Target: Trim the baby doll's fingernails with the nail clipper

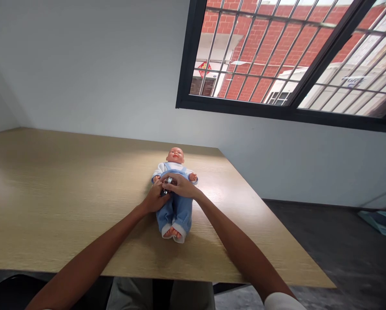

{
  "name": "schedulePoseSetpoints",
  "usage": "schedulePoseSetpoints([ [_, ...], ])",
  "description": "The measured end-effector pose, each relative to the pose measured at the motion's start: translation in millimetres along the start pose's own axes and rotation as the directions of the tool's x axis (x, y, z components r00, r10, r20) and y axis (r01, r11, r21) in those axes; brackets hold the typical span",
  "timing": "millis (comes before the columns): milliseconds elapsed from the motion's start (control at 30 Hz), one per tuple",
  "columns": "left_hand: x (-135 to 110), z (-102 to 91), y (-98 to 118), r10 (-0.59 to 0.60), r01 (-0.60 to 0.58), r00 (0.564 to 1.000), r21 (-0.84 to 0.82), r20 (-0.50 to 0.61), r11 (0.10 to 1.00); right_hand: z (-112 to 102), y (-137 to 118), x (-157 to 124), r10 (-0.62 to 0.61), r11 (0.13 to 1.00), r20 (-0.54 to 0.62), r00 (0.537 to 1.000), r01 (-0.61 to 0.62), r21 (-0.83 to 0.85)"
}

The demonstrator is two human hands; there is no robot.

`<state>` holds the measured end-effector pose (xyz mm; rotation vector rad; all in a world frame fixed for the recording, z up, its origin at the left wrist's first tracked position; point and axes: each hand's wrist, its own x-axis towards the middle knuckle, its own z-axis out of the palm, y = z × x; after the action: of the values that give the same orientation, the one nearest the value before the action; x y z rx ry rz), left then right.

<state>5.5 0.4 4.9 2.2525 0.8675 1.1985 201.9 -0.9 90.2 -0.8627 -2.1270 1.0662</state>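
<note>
A baby doll [176, 156] in a white top and blue overalls lies on its back on the wooden table, head away from me and bare feet towards me. Above its belly my two hands meet around a small shiny silver-and-dark object [170, 180], whose kind I cannot make out. My left hand [154, 198] is closed on its near left side, thumb against it. From the right, my right hand [182, 187] curls over the top with bent fingers gripping it. The doll's middle is partly hidden beneath my hands.
The pale wooden table [83, 193] has its right edge running down beside my right forearm. Behind it stands a white wall with a dark-framed barred window [238, 105]. A dark seat [15, 292] is at lower left, and a teal object [378, 224] lies on the floor at right.
</note>
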Motion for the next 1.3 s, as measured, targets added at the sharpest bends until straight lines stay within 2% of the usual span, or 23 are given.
schedulePoseSetpoints([
  [233,0.0,-0.4,-0.2,0.057,-0.057,0.998,-0.001,-0.008,0.998,0.2,0.8,0.8,-0.031,0.999,-0.006,0.999,0.031,-0.025],
  [900,-0.2,-1.3,3.6,-0.005,0.005,1.000,0.005,0.011,1.000,-0.2,1.5,-0.9,0.001,1.000,0.001,1.000,-0.001,-0.029],
  [1300,-1.2,1.5,3.4,-0.047,0.046,0.999,0.013,0.006,0.999,-0.7,-0.7,-0.7,-0.026,0.999,0.015,1.000,0.027,-0.045],
])
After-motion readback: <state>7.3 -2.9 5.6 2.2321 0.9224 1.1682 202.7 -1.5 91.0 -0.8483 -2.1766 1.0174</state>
